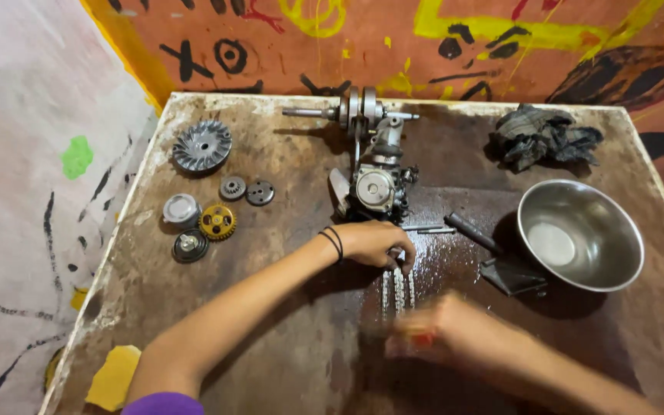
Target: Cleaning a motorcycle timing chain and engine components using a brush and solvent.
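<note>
A length of chain [398, 288] lies folded in parallel strands on the wet, stained metal table [270, 323], its long axis running toward and away from the person, between the two hands. The left hand [374, 244] rests at the chain's far end, fingers curled down and pressed together on the top links, a black band at the wrist. The right hand [443, 332] sits at the near end, just to the right of the strands; it is blurred, so whether its fingers are spread or pinching cannot be told, though something small and red shows at them. The chain thus lies just below the left fingers and up and to the left of the right ones, the left hand being the one clearly touching it. Just beyond the left hand stands a small engine part [376, 187] with a crankshaft [356, 110] behind it. To the right lie a dark-handled tool [474, 234], a steel bowl [612, 261] and a crumpled rag [545, 136]; to the left, several gears [217, 221] and a finned wheel [202, 145].
</note>
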